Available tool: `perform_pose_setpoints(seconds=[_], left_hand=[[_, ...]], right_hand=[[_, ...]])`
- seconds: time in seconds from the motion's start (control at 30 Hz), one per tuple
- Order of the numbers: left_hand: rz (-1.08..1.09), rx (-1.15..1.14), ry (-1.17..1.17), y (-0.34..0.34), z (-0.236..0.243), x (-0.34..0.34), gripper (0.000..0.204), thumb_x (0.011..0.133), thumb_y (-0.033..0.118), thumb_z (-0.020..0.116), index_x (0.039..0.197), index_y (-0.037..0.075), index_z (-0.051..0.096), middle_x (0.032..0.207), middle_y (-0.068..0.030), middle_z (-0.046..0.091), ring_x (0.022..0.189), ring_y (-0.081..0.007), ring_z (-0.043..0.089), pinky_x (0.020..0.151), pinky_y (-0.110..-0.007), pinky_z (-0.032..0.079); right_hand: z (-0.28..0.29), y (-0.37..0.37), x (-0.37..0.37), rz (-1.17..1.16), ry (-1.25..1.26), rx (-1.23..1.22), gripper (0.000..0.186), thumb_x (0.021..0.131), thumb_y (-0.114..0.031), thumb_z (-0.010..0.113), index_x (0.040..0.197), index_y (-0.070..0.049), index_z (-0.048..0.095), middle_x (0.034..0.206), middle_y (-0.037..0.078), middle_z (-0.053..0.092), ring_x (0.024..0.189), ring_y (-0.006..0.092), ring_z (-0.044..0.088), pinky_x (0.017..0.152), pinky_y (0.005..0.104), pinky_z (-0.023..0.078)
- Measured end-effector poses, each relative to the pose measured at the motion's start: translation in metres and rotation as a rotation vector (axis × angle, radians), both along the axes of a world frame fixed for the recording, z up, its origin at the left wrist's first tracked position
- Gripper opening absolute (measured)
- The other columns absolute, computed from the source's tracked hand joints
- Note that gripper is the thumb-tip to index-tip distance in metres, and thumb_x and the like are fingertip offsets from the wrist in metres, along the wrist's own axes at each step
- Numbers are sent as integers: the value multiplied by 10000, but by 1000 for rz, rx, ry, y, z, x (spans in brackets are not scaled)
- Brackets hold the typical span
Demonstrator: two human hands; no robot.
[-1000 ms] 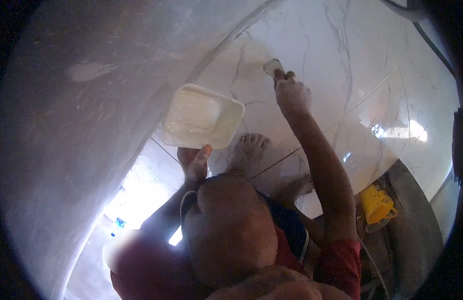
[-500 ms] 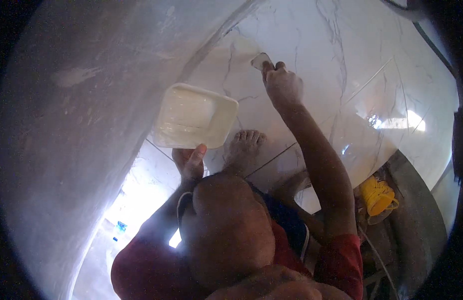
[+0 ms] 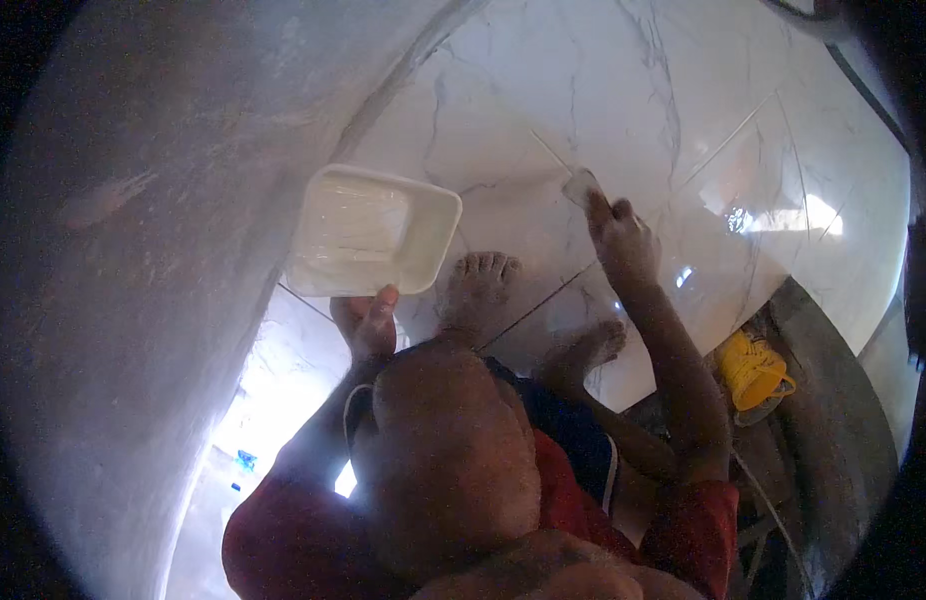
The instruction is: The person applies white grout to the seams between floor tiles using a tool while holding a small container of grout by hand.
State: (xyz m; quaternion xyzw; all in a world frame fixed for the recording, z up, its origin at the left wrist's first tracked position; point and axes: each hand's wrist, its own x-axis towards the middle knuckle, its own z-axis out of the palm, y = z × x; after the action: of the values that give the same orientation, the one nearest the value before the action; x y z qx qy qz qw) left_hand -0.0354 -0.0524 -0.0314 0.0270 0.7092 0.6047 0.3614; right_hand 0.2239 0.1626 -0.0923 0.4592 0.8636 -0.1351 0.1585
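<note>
My left hand [image 3: 368,318] grips the near rim of a cream rectangular plastic tub [image 3: 433,250], thumb over the edge. A smooth pale layer [image 3: 348,235] lines the tub's bottom; I cannot make out what it is. Farther right, the fingers of my right hand [image 3: 623,238] are closed on a small flat scraper [image 3: 581,187] and hold its pale blade at the marbled white floor tiles [image 3: 513,100]. A short pale joint line [image 3: 551,150] runs away from the blade across the tiles. Most of the scraper's grip is hidden by my fingers.
My bare feet [image 3: 480,285] are on the tiles between my hands. A grey plastered wall [image 3: 163,250] rises along the left. At the right, a yellow mug [image 3: 753,375] sits by a dark curved edge [image 3: 833,370]. A small blue object [image 3: 246,460] lies lower left.
My right hand has drawn the scraper toward me and to the right over the tiles. In the picture, the tub in my left hand has shifted slightly left.
</note>
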Motion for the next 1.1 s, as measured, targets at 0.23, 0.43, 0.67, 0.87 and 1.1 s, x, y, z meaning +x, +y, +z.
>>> perform_pose_setpoints(seconds=[0.23,0.43,0.67,0.87,1.1], left_hand=[[25,128,21,1,-4,-1,660,717,76,749,1297,-43,457,1217,-123,553,1150,-243,525,1015,-372,392],[10,-15,2,-8,-5,-4,701,715,126,760,1314,-41,439,1230,-128,539,1148,-246,516,1028,-378,369],[-10,21,14,-5,-6,-3,710,733,159,766,1323,-41,426,1228,-125,538,1156,-243,509,1027,-381,367],[-5,-12,-41,-9,-9,-4,712,740,159,776,1320,-48,418,1229,-128,534,1155,-240,510,1013,-375,380],[15,-29,-58,-18,-15,-6,708,745,150,764,1326,-44,411,1229,-129,530,1154,-251,507,1017,-379,377]], right_hand=[[-29,31,-83,-85,94,-39,313,954,-309,529,1264,-267,550,904,81,608,748,316,667,580,448,556],[-22,-5,-18,-14,104,6,346,954,-314,539,1298,-280,525,928,81,609,783,323,669,607,474,555],[3,2,-27,-71,82,-57,319,963,-312,526,1277,-264,533,924,94,610,775,342,666,624,481,552],[-6,34,-101,-90,58,-47,244,994,-305,457,1178,-192,571,916,137,611,713,380,664,600,484,554],[6,-15,-25,-159,-58,-155,254,986,-301,468,1181,-174,569,954,176,618,718,399,668,611,517,555]])
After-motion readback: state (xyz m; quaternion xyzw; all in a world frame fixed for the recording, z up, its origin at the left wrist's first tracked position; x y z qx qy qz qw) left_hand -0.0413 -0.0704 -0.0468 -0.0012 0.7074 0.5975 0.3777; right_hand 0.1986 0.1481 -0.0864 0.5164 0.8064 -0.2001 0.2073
